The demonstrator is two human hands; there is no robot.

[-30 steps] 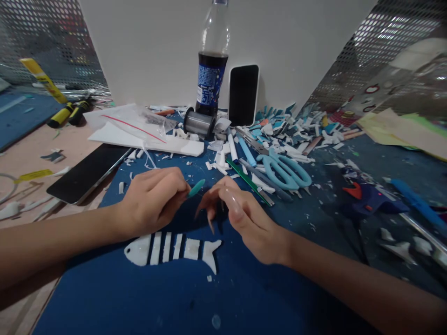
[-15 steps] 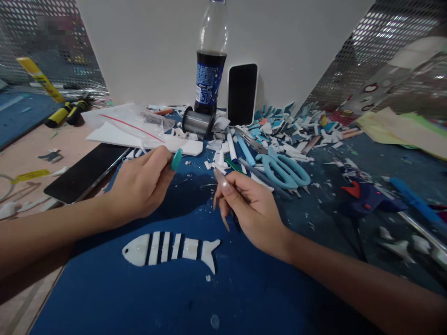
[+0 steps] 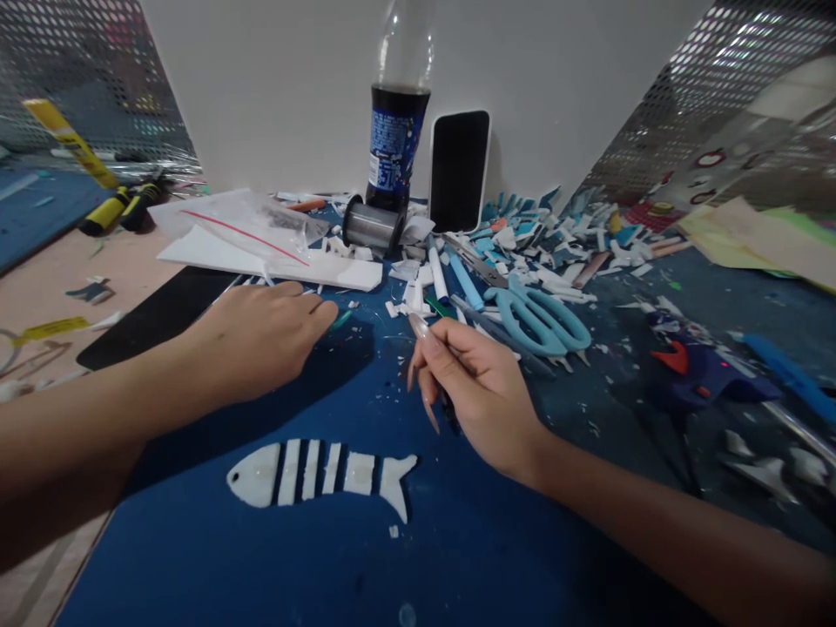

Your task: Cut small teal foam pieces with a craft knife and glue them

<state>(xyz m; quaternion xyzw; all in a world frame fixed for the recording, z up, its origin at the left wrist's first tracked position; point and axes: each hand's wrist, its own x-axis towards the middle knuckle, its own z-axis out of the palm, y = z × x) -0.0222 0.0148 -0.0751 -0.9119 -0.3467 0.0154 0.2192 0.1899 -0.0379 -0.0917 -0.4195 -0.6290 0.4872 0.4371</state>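
My left hand (image 3: 261,335) is palm down with fingers curled closed, just above the blue mat (image 3: 280,566). A teal tip shows at its fingers, perhaps a nail; what they grip is hidden. My right hand (image 3: 480,392) pinches thumb against forefinger, and a faint clear line (image 3: 400,337) runs left from its fingertips. Under its palm is a dark object (image 3: 448,411), mostly covered. Nearer to me lies a white fish (image 3: 254,476) cut into several separate pieces, spaced in a row from eyed head to forked tail. Behind the hands a spool of line (image 3: 374,228) rests on its side.
A bottle of dark drink (image 3: 394,144) and an upright phone (image 3: 459,170) stand before a white panel. Blue-handled scissors (image 3: 539,318), markers (image 3: 465,280) and many foam scraps lie behind my right hand. A glue gun (image 3: 705,379) is at right, another phone (image 3: 157,313) at left.
My left hand has turned palm down, so the teal tip is now mostly hidden. My right hand keeps its pinch. The view has shifted slightly; the fish pieces lie as before.
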